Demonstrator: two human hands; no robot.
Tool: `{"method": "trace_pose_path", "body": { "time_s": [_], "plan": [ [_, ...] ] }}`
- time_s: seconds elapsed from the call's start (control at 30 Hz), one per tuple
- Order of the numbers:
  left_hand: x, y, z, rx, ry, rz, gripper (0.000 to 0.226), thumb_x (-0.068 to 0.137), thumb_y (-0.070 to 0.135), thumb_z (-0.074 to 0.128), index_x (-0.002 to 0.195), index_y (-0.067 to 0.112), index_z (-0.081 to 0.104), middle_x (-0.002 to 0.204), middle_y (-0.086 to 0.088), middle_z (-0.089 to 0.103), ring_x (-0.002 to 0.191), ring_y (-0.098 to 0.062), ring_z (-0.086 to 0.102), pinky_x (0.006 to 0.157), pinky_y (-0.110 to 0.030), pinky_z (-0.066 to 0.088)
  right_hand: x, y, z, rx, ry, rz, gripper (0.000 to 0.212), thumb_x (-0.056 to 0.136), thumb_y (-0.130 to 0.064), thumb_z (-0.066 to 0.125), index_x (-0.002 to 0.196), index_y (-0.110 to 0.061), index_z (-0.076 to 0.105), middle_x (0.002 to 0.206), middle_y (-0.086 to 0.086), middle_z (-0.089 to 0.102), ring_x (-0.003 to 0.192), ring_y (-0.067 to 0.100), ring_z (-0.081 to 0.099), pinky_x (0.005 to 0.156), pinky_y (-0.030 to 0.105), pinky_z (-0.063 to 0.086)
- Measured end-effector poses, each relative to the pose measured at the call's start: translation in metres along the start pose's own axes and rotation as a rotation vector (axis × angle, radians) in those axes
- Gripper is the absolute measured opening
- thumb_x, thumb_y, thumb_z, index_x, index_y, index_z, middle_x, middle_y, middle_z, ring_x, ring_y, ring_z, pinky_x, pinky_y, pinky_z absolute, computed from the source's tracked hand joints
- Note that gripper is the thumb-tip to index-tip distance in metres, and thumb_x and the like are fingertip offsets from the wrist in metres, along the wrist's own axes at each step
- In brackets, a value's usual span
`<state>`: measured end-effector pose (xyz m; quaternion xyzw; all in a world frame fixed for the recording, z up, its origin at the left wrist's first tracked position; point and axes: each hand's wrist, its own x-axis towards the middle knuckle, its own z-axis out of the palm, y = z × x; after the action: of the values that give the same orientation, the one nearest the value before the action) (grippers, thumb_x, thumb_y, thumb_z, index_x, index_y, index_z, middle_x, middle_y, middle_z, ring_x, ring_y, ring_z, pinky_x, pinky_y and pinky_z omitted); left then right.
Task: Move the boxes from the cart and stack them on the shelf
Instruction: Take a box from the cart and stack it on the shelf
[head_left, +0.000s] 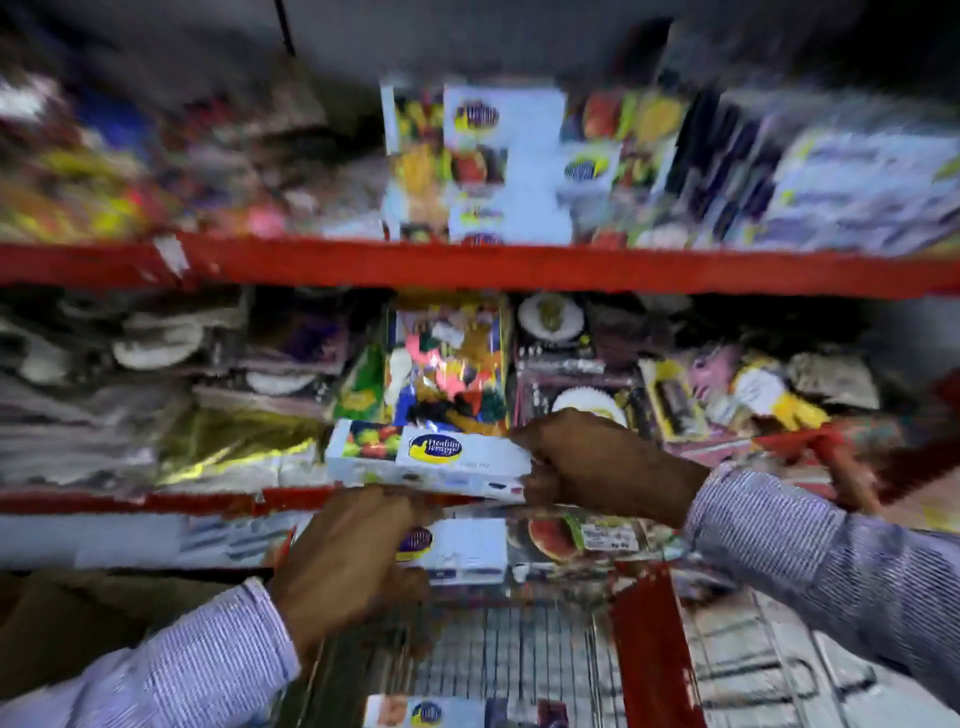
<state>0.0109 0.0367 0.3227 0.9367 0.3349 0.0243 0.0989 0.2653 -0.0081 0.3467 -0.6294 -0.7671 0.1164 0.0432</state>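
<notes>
My right hand (597, 462) grips the right end of a long white box (431, 460) with fruit pictures and a blue-yellow logo, held level in front of the lower shelf. My left hand (348, 566) is closed on the left side of a second white box (462, 551) just below it, above the wire cart (519, 660). Another such box (426, 713) lies in the cart at the bottom edge. Several matching boxes (498, 161) stand upright on the upper shelf, above its red rail (519, 265).
The lower shelf holds colourful packets (447, 358), paper plates (156, 348) and gold foil packs (234, 441). The cart has red plastic corners (654, 649) and a red handle part (831, 452) at the right. The view is blurred by motion.
</notes>
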Motion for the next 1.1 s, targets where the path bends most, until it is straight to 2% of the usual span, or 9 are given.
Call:
{"method": "trace_pose_path", "body": {
  "time_s": [0.07, 0.17, 0.3, 0.4, 0.57, 0.73, 0.83, 0.97, 1.1],
  "plan": [
    [0.004, 0.009, -0.045, 0.044, 0.064, 0.022, 0.069, 0.049, 0.057, 0.07, 0.114, 0.037, 0.066, 0.103, 0.009, 0.076, 0.096, -0.016, 0.069, 0.068, -0.025, 0.052, -0.006, -0.014, -0.054, -0.038, 0.041, -0.014, 0.02, 0.08, -0.039, 0.064, 0.09, -0.023, 0.057, 0.075, 0.004, 0.063, 0.065, 0.021, 0.058, 0.056, 0.033, 0.047],
    [0.016, 0.018, -0.102, 0.052, 0.146, 0.059, 0.077, 0.045, 0.065, 0.059, 0.117, 0.038, 0.064, 0.111, 0.012, 0.073, 0.103, -0.014, 0.066, 0.075, -0.027, 0.053, -0.014, -0.029, -0.126, -0.062, 0.107, -0.047, 0.015, 0.08, -0.03, 0.067, 0.079, -0.022, 0.054, 0.062, -0.001, 0.052, 0.051, 0.01, 0.045, 0.049, 0.033, 0.034],
    [0.032, 0.023, -0.159, 0.067, 0.212, 0.082, 0.077, 0.045, 0.066, 0.061, 0.118, 0.041, 0.06, 0.112, 0.018, 0.07, 0.104, -0.007, 0.064, 0.079, -0.029, 0.054, -0.02, -0.029, -0.193, -0.174, 0.223, -0.036, 0.022, 0.081, -0.037, 0.066, 0.082, -0.018, 0.055, 0.079, 0.006, 0.059, 0.072, 0.025, 0.056, 0.063, 0.04, 0.047],
    [0.046, 0.03, -0.198, 0.062, 0.222, 0.082, 0.067, 0.049, 0.056, 0.07, 0.114, 0.042, 0.062, 0.101, 0.017, 0.073, 0.092, -0.005, 0.064, 0.074, -0.028, 0.052, -0.011, -0.02, -0.226, -0.181, 0.298, -0.033, 0.027, 0.083, -0.033, 0.066, 0.075, -0.022, 0.043, 0.083, 0.007, 0.05, 0.074, 0.026, 0.049, 0.068, 0.044, 0.047],
    [0.07, 0.037, -0.229, 0.073, 0.246, 0.085, 0.058, 0.06, 0.041, 0.08, 0.117, 0.037, 0.066, 0.115, 0.01, 0.071, 0.105, -0.014, 0.061, 0.082, -0.026, 0.048, 0.039, 0.012, -0.243, -0.202, 0.335, 0.037, 0.022, 0.084, -0.021, 0.066, 0.077, -0.009, 0.049, 0.091, 0.018, 0.054, 0.08, 0.033, 0.053, 0.075, 0.047, 0.049],
    [0.099, 0.022, -0.231, 0.017, 0.245, 0.046, 0.06, 0.065, 0.041, 0.083, 0.12, 0.032, 0.063, 0.123, 0.004, 0.063, 0.114, -0.018, 0.053, 0.091, -0.031, 0.046, 0.099, 0.054, -0.228, -0.187, 0.321, 0.107, 0.021, 0.087, -0.022, 0.066, 0.081, -0.014, 0.047, 0.096, 0.019, 0.052, 0.09, 0.029, 0.054, 0.08, 0.041, 0.047],
    [0.11, 0.013, -0.235, 0.033, 0.242, 0.042, 0.055, 0.066, 0.038, 0.083, 0.118, 0.029, 0.067, 0.12, 0.005, 0.067, 0.11, -0.018, 0.057, 0.089, -0.03, 0.048, 0.126, 0.072, -0.218, -0.205, 0.272, 0.169, 0.028, 0.089, -0.025, 0.064, 0.105, -0.003, 0.057, 0.112, 0.021, 0.053, 0.106, 0.034, 0.053, 0.087, 0.039, 0.044],
    [0.121, -0.005, -0.231, 0.011, 0.232, 0.009, 0.058, 0.064, 0.04, 0.084, 0.118, 0.03, 0.067, 0.117, 0.006, 0.068, 0.105, -0.017, 0.057, 0.081, -0.03, 0.047, 0.142, 0.089, -0.203, -0.198, 0.236, 0.223, 0.048, 0.087, -0.027, 0.063, 0.13, -0.009, 0.051, 0.132, 0.019, 0.047, 0.122, 0.038, 0.045, 0.099, 0.043, 0.045],
    [0.133, -0.013, -0.228, 0.02, 0.227, -0.015, 0.06, 0.064, 0.04, 0.085, 0.119, 0.03, 0.065, 0.121, 0.004, 0.065, 0.109, -0.019, 0.056, 0.084, -0.031, 0.047, 0.142, 0.096, -0.203, -0.098, 0.321, 0.229, 0.038, 0.078, -0.028, 0.071, 0.113, -0.015, 0.065, 0.12, 0.014, 0.061, 0.109, 0.032, 0.058, 0.093, 0.04, 0.051]
  ]
}}
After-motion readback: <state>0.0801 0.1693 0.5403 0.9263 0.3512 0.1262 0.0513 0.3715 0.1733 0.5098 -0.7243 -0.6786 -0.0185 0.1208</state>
